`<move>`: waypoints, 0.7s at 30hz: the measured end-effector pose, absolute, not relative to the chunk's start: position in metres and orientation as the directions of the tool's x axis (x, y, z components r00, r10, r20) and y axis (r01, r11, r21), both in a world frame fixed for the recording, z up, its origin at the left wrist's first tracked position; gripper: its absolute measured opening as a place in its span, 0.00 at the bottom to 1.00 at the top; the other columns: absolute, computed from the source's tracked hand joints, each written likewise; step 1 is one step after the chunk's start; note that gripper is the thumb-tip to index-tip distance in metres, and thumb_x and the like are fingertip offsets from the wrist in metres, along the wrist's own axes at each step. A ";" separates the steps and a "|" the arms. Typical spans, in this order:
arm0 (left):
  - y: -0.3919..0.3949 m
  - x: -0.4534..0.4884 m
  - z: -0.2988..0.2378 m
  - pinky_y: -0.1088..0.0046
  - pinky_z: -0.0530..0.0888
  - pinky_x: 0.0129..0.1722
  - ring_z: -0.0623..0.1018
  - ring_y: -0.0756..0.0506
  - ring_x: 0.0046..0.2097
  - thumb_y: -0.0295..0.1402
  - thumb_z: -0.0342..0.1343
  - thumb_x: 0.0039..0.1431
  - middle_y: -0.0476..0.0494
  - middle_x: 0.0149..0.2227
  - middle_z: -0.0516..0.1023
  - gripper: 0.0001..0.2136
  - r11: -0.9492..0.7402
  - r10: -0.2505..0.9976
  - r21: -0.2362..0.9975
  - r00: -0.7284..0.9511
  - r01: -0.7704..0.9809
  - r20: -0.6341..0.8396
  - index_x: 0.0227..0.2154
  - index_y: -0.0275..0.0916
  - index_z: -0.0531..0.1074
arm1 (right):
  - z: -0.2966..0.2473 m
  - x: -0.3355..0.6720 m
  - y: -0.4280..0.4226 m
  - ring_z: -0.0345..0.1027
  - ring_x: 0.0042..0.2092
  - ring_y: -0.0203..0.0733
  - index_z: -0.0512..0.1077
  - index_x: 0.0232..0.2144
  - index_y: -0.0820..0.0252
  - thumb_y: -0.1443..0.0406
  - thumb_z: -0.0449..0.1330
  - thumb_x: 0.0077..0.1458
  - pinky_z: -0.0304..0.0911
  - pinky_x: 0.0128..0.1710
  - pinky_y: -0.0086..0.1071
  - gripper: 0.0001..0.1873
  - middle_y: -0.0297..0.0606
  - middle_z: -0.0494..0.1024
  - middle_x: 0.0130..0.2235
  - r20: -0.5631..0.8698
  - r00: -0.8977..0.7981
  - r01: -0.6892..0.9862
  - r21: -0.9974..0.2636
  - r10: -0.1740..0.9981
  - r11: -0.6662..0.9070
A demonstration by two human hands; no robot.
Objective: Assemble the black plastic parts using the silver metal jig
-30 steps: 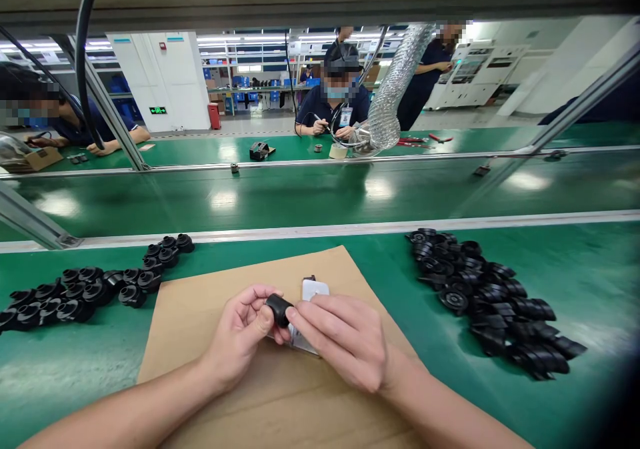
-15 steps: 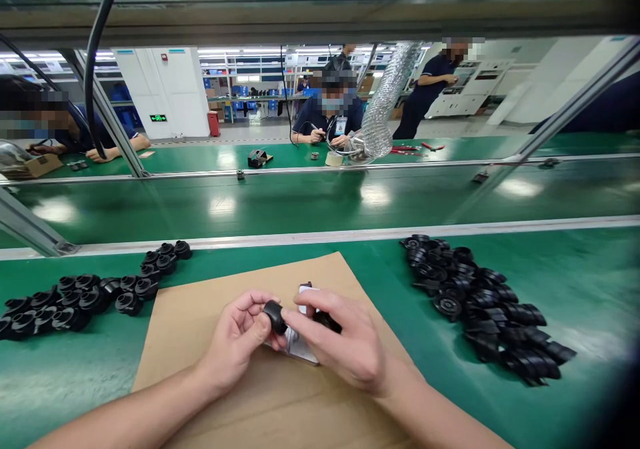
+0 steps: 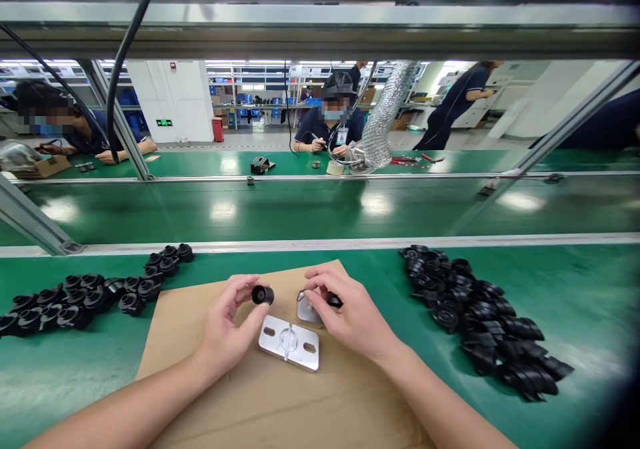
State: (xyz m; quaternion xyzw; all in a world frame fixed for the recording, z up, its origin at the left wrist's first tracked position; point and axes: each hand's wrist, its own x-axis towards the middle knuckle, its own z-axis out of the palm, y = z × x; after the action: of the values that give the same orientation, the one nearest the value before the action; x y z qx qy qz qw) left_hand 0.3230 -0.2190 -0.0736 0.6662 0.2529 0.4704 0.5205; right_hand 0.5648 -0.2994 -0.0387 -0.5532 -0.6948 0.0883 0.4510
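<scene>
My left hand [image 3: 227, 322] has its thumb and fingers curled round a short black cylindrical cap [image 3: 263, 294], whose hollow end faces me. My right hand [image 3: 350, 312] pinches what looks like a thin dark ring [image 3: 301, 296] between thumb and forefinger. A black rounded part [image 3: 335, 300] shows by the right fingers; whether they hold it, I cannot tell. Between my hands lies a silver metal block [image 3: 301, 357] with two slots, a round recess and a groove across it. Behind it, a second metal plate [image 3: 309, 313] is partly covered by my right hand.
Under my hands is a cardboard sheet [image 3: 200, 395] on the green bench. Black round parts [image 3: 80, 302] sit in rows at left, and black finned parts [image 3: 480, 315] are heaped at right. Beyond the metal rail, co-workers [image 3: 330, 122] sit or stand near a foil duct [image 3: 383, 115].
My hands have moved apart, uncovering the metal block. The black cap stays with my left hand, turned to show its hollow end. My right hand has shifted back. The camera view has tilted slightly.
</scene>
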 end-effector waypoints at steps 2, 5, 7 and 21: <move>-0.223 0.323 -0.076 0.65 0.76 0.57 0.79 0.43 0.54 0.30 0.63 0.67 0.42 0.51 0.77 0.21 -0.455 0.775 0.882 0.434 -0.123 0.460 0.60 0.45 0.70 | -0.045 0.573 -0.295 0.73 0.37 0.42 0.76 0.40 0.57 0.63 0.57 0.69 0.68 0.36 0.36 0.08 0.39 0.79 0.40 0.449 0.076 0.692 -0.667 0.890 0.277; -0.226 0.322 -0.080 0.66 0.76 0.53 0.78 0.44 0.51 0.26 0.64 0.65 0.43 0.49 0.77 0.25 -0.568 0.717 0.817 0.427 -0.101 0.551 0.63 0.48 0.69 | -0.051 0.589 -0.289 0.75 0.38 0.44 0.78 0.40 0.58 0.60 0.58 0.69 0.68 0.37 0.37 0.10 0.38 0.81 0.38 0.326 0.062 0.685 -0.701 0.943 0.197; -0.226 0.322 -0.081 0.67 0.75 0.51 0.77 0.45 0.50 0.26 0.64 0.65 0.44 0.48 0.77 0.26 -0.582 0.713 0.809 0.424 -0.085 0.558 0.63 0.49 0.68 | -0.052 0.598 -0.286 0.76 0.40 0.46 0.80 0.40 0.58 0.59 0.58 0.69 0.68 0.38 0.37 0.12 0.39 0.82 0.40 0.265 -0.015 0.684 -0.701 0.964 0.203; -0.229 0.326 -0.073 0.65 0.77 0.53 0.79 0.39 0.56 0.43 0.58 0.73 0.37 0.54 0.76 0.23 -0.052 0.731 0.915 0.610 -0.400 0.308 0.65 0.45 0.60 | -0.068 0.609 -0.272 0.77 0.47 0.50 0.80 0.45 0.58 0.54 0.55 0.74 0.72 0.48 0.43 0.18 0.43 0.83 0.46 0.166 -0.104 0.603 -0.774 0.981 0.195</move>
State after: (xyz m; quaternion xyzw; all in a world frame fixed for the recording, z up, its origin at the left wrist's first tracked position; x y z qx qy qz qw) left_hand 0.3255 -0.2294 -0.0728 0.5918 0.1398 0.4191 0.6742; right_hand 0.6094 -0.2723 -0.0677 -0.5726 -0.6912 0.2728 0.3463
